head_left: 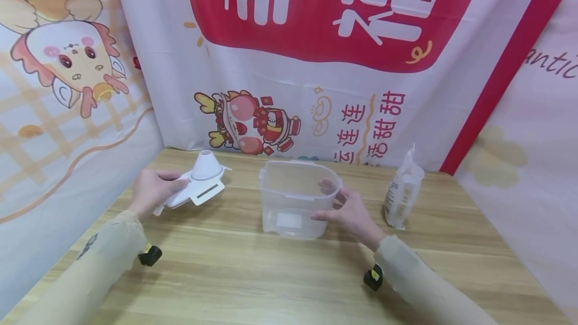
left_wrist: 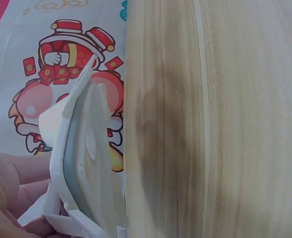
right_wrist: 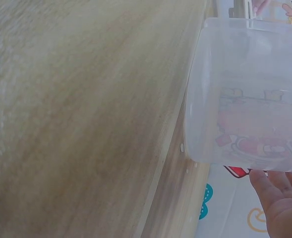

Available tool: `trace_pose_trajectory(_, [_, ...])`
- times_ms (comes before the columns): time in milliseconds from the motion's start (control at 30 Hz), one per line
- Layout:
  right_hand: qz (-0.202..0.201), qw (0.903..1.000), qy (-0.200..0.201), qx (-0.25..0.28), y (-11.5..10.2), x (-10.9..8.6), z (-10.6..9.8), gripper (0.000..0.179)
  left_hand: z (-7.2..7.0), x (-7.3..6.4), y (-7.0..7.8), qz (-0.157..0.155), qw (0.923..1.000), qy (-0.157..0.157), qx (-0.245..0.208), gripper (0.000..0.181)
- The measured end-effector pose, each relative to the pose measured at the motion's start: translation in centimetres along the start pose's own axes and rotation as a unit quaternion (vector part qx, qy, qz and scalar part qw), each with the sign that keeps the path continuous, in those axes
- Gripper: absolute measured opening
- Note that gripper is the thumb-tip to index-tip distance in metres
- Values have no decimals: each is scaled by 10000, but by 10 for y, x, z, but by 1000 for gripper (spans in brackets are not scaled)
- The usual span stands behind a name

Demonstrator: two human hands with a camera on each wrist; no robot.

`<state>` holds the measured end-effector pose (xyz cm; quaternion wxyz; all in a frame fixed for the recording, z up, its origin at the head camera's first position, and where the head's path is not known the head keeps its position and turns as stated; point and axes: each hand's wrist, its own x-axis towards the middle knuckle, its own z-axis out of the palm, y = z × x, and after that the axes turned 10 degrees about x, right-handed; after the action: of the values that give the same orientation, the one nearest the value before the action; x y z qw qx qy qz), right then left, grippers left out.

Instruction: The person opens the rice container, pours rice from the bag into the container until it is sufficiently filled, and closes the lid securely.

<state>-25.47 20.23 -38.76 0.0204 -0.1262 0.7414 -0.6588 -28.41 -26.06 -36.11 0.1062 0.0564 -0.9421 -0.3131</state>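
Observation:
My left hand [head_left: 155,189] grips a white plastic lid [head_left: 180,195] by its left end, the thumb on top. A cone-shaped spout [head_left: 206,165] rises from the lid, and a slotted flap [head_left: 208,192] sticks out at its front. In the left wrist view the lid [left_wrist: 79,163] is on edge, its hollow underside toward the table. A clear plastic container [head_left: 289,199] with a pale label stands upright and topless at the middle. Around its right side my right hand [head_left: 354,214] holds it, thumb at the front and fingers behind, fingertips against the wall in the right wrist view.
On the right of the wooden table [head_left: 271,280] stands a white printed plastic packet [head_left: 403,192]. Behind the table hangs a printed cloth [head_left: 171,89], with more cloth at both sides. Each wrist wears a small black camera [head_left: 150,255].

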Motion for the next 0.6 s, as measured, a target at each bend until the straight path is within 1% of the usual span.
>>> trace_pose_trajectory(200, [-34, 10000, 6, 27, 1, 0, 0, 88, -1, 2, -4, -161, 9999, -42, 39, 47])
trace_pose_trajectory(367, [-65, 10000, 0, 35, 2, 1, 0, 88, 0, 2, -6, -191, 9998, -49, -17, 47])
trace_pose_trajectory(600, [-46, 10000, 5, 27, 2, 1, 0, 87, 2, 3, -8, -341, 9992, -208, 0, 48])
